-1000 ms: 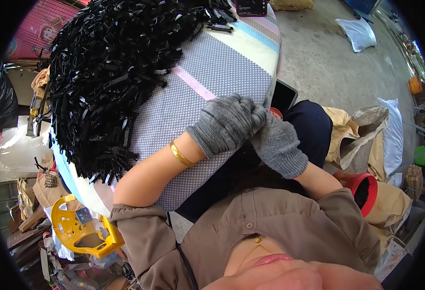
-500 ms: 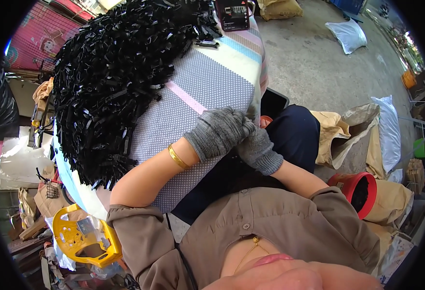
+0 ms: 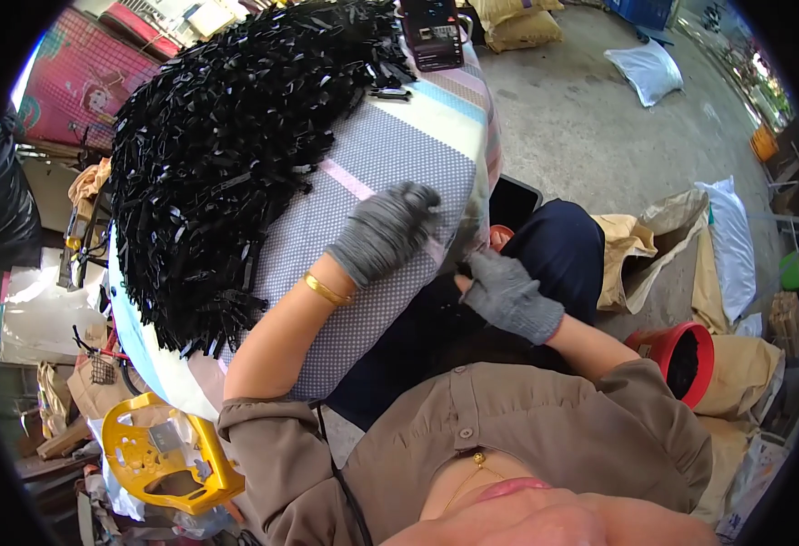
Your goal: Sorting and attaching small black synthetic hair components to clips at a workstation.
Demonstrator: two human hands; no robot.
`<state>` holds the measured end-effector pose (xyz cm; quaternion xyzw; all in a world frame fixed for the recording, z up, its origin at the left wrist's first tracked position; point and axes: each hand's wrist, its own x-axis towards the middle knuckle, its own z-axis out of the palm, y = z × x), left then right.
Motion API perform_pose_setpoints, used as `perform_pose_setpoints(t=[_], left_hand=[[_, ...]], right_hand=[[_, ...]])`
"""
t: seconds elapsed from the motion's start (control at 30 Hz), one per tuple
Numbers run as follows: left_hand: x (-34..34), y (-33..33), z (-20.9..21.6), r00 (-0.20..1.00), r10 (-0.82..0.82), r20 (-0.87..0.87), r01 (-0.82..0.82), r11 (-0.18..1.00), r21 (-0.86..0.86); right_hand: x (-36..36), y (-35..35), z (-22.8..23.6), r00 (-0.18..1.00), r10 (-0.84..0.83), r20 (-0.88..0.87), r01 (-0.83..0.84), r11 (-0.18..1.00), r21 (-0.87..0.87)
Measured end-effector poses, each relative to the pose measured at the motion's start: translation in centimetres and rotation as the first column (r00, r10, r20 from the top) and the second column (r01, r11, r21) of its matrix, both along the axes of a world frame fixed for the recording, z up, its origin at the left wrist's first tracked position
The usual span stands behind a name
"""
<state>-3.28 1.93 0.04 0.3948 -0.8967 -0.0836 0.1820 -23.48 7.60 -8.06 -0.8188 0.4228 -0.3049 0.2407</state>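
A large heap of small black plastic-looking pieces covers the far left of a table with a patterned cloth. My left hand, in a grey knitted glove, is over the cloth to the right of the heap. Its fingers are bent and smeared by motion, so what they hold, if anything, does not show. My right hand, gloved alike, is over my lap just off the table edge. Its fingers are drawn together in a pinch; a small dark thing may be at their tips, too indistinct against the dark trousers to name.
A phone stands at the table's far edge. To my right are a red bucket with black contents, an opened brown sack and a white sack. A yellow plastic chair stands at the lower left.
My hands were together at the table edge and are now apart. The left has moved left over the cloth; the right has dropped slightly toward my lap.
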Motion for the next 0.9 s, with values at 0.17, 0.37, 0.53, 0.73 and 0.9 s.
perform_pose_setpoints(t=[0.17, 0.37, 0.53, 0.73, 0.9], left_hand=[[4.8, 0.4, 1.6, 0.943, 0.331, -0.032, -0.332, 0.941, -0.063], [8.6, 2.2, 3.7, 0.775, 0.558, -0.296, -0.561, 0.824, 0.083], [8.3, 4.7, 2.8, 0.528, 0.553, -0.645, -0.143, 0.806, 0.574], [10.0, 5.5, 3.7, 0.417, 0.689, -0.594, -0.051, 0.670, 0.741], [11.1, 5.4, 3.2, 0.409, 0.792, -0.454, -0.064, 0.521, 0.851]], right_hand=[[0.0, -3.8, 7.0, 0.968, 0.229, 0.105, -0.222, 0.972, -0.073], [6.1, -9.0, 11.5, 0.934, 0.292, 0.203, -0.306, 0.951, 0.039], [11.4, -9.1, 12.8, 0.844, 0.328, 0.425, -0.505, 0.753, 0.421], [12.2, -11.8, 11.8, 0.877, 0.481, -0.004, -0.481, 0.876, -0.022], [10.5, -13.0, 10.9, 0.707, 0.611, -0.355, -0.649, 0.760, 0.015]])
